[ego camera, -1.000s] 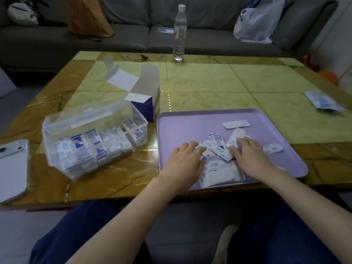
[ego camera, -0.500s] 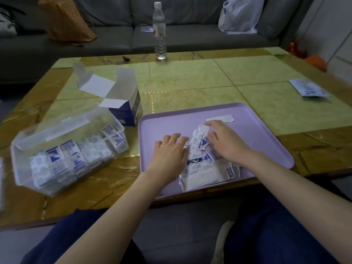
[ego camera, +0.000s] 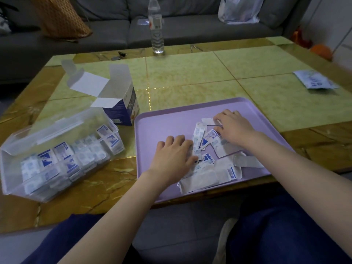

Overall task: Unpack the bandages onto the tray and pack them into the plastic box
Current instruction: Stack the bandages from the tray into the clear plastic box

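Observation:
A lilac tray (ego camera: 163,121) lies on the table in front of me with a loose heap of white-and-blue bandage packets (ego camera: 207,168) on its near half. My left hand (ego camera: 173,153) lies palm down on the left edge of the heap, fingers spread and fairly straight. My right hand (ego camera: 234,128) rests palm down on the packets at the far right of the heap, fingertips touching a white packet (ego camera: 207,121). A clear plastic box (ego camera: 57,157) stands to the left, lid open, with several rows of bandages inside.
An opened blue-and-white cardboard carton (ego camera: 122,109) stands between the box and the tray. A water bottle (ego camera: 157,27) is at the table's far edge, with keys (ego camera: 119,55) to its left. A printed leaflet (ego camera: 315,80) lies at the far right. A grey sofa is behind.
My right hand has slid away from me across the tray to the far side of the heap. My left hand stayed on the heap's left side. The packets have spread a little.

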Demonstrator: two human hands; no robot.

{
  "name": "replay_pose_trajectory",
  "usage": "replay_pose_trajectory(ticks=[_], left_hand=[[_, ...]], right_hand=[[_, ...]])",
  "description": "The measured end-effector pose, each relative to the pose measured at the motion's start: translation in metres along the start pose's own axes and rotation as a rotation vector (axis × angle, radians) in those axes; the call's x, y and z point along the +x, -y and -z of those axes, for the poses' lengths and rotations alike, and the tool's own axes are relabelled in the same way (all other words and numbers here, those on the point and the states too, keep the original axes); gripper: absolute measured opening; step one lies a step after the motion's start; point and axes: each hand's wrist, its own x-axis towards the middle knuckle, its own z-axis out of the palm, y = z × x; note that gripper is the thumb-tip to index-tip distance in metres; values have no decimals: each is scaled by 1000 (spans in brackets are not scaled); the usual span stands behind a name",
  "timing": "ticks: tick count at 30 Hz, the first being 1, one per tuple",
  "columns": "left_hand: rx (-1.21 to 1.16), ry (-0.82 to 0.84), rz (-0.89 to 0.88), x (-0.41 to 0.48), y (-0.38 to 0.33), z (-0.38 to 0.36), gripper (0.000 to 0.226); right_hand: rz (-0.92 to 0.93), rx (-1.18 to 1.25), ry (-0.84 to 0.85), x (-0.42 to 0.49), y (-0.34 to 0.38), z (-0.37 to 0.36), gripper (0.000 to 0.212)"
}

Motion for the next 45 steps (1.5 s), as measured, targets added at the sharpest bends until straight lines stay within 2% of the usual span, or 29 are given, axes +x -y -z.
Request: replay_pose_trajectory(ticks=[7,18,21,23,24,26,30,35,37,41,45], left_hand=[[-1,-11,-1,-5,1,-2,51],[-33,-17,-5,-11,1,0,52],[-42,-20,-3,-11,2,-1,51],[-47,-24,-3,-11,2,-1,51],[-52,-27,-2,-11,2,-1,51],[-67,-31,6,-10,3,-1,49],[-90,-54,68,-10,7,0,43],[-133,-108,167,-9,14,1,43],[-151,-107,168,-6,14,0,47],[-65,-75,116,-2,15,-6,52],[-47,-71,100,-1,18,-7,50]], right_hand=[[-81,4,-46,-6,9,5,24],[-42,-101,-140,-18,13,4,17],[-76,69,-286,-23,17,12,11],[-57,279,-390,-30,27,19,9],[-25,388,-389,-33,33,21,9],[54,482,-275,-36,44,19,8],[154,320,-8,-29,46,11,9],[312,117,58,-21,45,10,17],[377,112,118,-19,45,10,32],[378,107,229,-17,41,12,56],[364,-99,196,-12,43,19,45]])
